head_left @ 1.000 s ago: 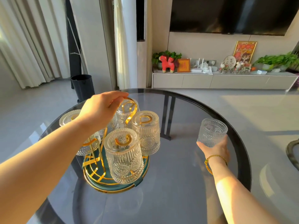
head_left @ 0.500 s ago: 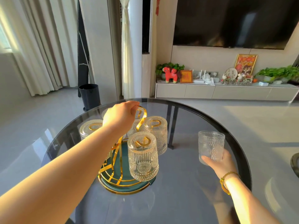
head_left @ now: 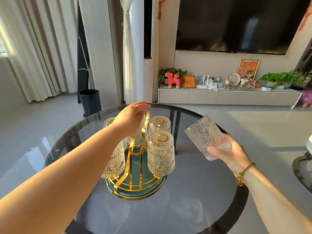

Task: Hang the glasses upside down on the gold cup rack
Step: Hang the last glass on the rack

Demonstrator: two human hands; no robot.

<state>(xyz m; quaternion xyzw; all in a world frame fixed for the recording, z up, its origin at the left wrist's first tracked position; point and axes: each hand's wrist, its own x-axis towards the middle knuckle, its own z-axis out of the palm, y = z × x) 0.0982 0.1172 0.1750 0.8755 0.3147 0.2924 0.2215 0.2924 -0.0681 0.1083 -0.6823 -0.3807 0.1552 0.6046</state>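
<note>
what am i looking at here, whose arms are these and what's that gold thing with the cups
This is one picture from a camera worn on a person's head, looking forward and down, so the two bare arms are the wearer's own. On a round dark glass table stands a gold cup rack on a green base, with several ribbed glasses hung upside down on its hooks, like the front glass. The left hand rests at the rack's top loop. The right hand holds one more glass, tilted, off the table.

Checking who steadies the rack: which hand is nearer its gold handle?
Left. The left hand is at the handle atop the rack; the right hand is off to the right, holding a tilted glass.
</note>
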